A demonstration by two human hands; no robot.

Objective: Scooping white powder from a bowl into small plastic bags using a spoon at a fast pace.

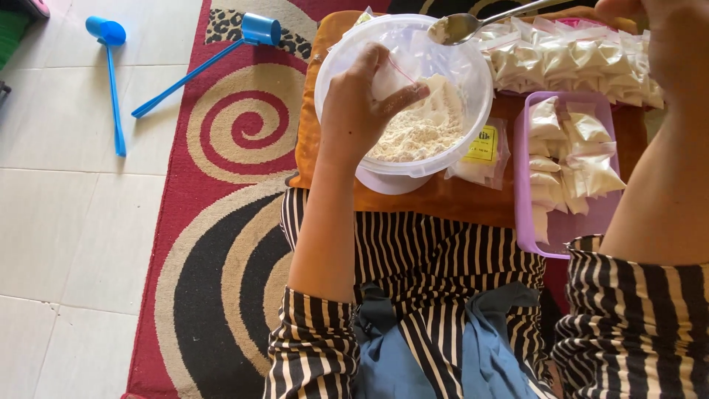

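- Small clear bag (390,77) sits over the flour bowl (473,111), pinched in the left hand (362,103), mouth toward the spoon.
- Spoon (454,28) hovers just up-right of the bag, handle running right.
- Right hand (650,29) closed on the handle, partly cropped.
- Filled packets in purple tray (526,222) beside it.

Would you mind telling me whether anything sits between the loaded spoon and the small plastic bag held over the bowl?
Nothing visible does. The spoon, held in the right hand, hangs over the clear bowl's rim, and only open air separates it from the small bag pinched in the left hand.
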